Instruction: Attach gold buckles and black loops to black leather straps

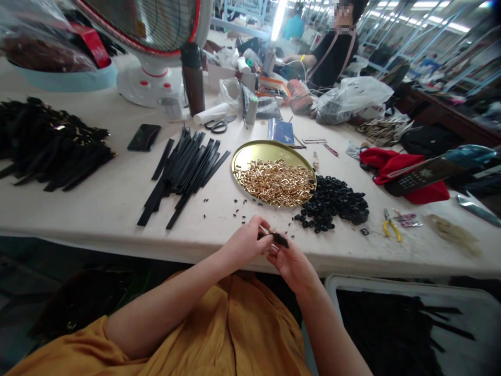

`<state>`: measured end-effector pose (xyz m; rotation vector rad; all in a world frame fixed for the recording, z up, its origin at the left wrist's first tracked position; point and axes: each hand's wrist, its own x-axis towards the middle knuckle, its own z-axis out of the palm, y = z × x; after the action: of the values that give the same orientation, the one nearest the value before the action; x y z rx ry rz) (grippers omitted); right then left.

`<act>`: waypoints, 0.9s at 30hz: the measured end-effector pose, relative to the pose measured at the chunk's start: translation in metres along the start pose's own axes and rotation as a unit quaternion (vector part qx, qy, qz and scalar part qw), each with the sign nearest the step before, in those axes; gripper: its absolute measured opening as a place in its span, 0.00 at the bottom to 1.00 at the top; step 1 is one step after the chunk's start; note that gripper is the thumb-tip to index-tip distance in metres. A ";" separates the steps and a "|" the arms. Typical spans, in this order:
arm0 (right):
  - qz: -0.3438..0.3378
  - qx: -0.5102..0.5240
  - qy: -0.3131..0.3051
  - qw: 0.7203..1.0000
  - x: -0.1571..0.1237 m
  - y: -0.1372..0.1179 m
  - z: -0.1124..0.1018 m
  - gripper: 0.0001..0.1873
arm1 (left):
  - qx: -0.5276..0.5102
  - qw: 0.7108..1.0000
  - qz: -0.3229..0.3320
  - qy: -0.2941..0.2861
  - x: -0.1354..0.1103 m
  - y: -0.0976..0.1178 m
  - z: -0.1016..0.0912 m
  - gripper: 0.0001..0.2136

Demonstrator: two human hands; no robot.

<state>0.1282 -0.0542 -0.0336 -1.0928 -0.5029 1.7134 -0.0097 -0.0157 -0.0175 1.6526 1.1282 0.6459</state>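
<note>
My left hand (pixel 246 241) and my right hand (pixel 289 261) meet at the table's near edge, both pinched on a small black strap piece (pixel 278 239) with a bit of metal at its end. Just beyond them stands a round gold tray (pixel 250 154) heaped with small gold metal caps (pixel 276 181). Right of it lies a pile of black rings (pixel 334 203). A bundle of flat black strips (pixel 183 169) lies to the left of the tray. Tiny black bits (pixel 238 209) are scattered on the table in front of the tray.
A heap of finished black pieces (pixel 47 141) lies at far left, beside a phone (pixel 144 137). A fan (pixel 156 47), a bottle (pixel 193 78), scissors (pixel 219 124) and bags stand behind. Yellow pliers (pixel 391 225) and red cloth (pixel 399 167) lie right. Another person (pixel 332 49) sits across. A white bin (pixel 410 324) holds black strips.
</note>
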 end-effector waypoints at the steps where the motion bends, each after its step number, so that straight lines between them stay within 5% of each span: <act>1: 0.026 0.000 -0.013 1.000 -0.001 0.000 -0.002 0.12 | 0.013 1.000 -0.003 -0.002 -0.001 0.000 0.000 0.10; 8: 0.069 0.013 -0.043 0.997 -0.005 -0.003 -0.013 0.11 | 0.071 0.996 -0.003 -0.057 0.001 0.000 -0.006 0.11; 13: -0.093 -0.114 0.051 0.988 0.002 -0.001 -0.012 0.15 | 0.059 0.995 -0.027 -0.072 -0.001 0.005 -0.009 0.11; 18: -0.233 -0.289 0.189 0.909 0.008 0.004 -0.011 0.14 | 0.050 0.995 -0.052 -0.071 0.001 0.008 -0.005 0.12; 23: -0.145 -0.294 0.078 0.941 0.013 0.000 -0.020 0.16 | 0.095 0.991 -0.063 -0.065 0.010 0.004 -0.001 0.12; 27: -0.151 -0.384 0.086 0.907 0.014 -0.001 -0.025 0.12 | 0.084 0.991 -0.063 -0.082 0.013 -0.004 -0.002 0.12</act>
<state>0.1490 -0.0454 -0.0511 -1.5936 -1.2276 1.1304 -0.0076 -0.0031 -0.0215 1.7253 1.1815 0.3366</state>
